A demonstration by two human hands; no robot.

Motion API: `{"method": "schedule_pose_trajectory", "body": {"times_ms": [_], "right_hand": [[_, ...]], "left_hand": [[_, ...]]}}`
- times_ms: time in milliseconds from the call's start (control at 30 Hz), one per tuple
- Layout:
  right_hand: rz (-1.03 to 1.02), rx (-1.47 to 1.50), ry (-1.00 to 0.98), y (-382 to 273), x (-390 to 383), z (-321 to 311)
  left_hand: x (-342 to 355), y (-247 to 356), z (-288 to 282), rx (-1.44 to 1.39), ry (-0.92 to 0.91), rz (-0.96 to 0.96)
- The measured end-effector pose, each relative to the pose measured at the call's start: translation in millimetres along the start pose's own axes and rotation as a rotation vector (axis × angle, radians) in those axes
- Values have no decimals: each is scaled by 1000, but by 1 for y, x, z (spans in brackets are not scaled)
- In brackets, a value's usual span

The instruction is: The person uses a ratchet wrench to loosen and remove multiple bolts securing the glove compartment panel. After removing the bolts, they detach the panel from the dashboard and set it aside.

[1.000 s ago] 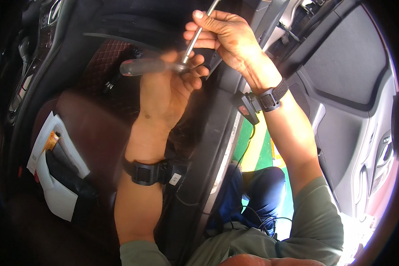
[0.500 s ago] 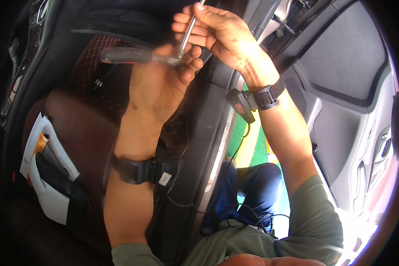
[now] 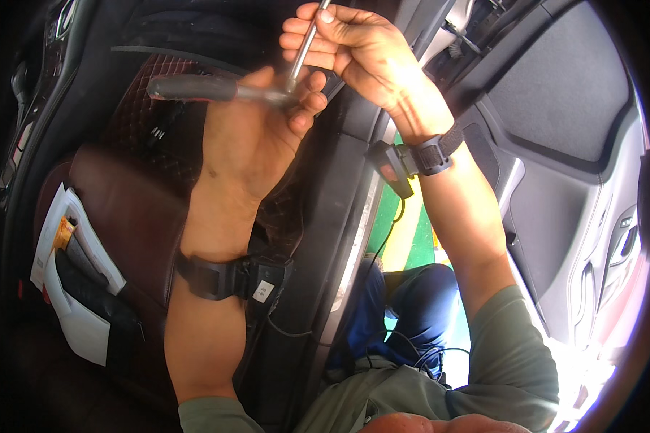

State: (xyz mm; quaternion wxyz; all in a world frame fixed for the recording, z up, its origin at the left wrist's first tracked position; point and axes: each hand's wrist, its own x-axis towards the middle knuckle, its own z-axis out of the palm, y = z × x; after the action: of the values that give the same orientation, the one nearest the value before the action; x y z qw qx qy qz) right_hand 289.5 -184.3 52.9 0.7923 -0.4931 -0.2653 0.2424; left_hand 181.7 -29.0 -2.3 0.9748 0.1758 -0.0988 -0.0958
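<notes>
A ratchet with a dark, red-edged handle [image 3: 188, 87], blurred at its head, lies crosswise over my left hand [image 3: 251, 138], whose fingers curl loosely round the head. A long steel extension bar [image 3: 302, 52] rises from the head, and my right hand [image 3: 372, 61] pinches its upper part between thumb and fingers, the other fingers half curled. Both wrists or forearms carry black strapped devices [image 3: 217, 280], with a cable hanging from the right one.
A dark red leather car seat [image 3: 133, 195] holds papers [image 3: 54, 242] and a black item at left. A quilted mat [image 3: 159, 130] lies beyond. The dark door sill [image 3: 339, 195] runs beside my left arm; the open door [image 3: 556, 94] is at right, with green-yellow floor [image 3: 404, 238] below.
Both hands and the tool sit a little higher and further left in the picture, as the whole view has also shifted slightly leftward. The grips on ratchet and bar look much the same.
</notes>
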Motion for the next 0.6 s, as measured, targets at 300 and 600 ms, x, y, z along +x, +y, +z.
{"method": "schedule_pose_trajectory", "body": {"times_ms": [300, 600], "right_hand": [[-36, 102, -52, 3, -1, 9], [-16, -95, 131, 11, 1, 3]], "left_hand": [[0, -2, -2, -21, 46, 44], [-1, 0, -4, -79, 1, 6]]}}
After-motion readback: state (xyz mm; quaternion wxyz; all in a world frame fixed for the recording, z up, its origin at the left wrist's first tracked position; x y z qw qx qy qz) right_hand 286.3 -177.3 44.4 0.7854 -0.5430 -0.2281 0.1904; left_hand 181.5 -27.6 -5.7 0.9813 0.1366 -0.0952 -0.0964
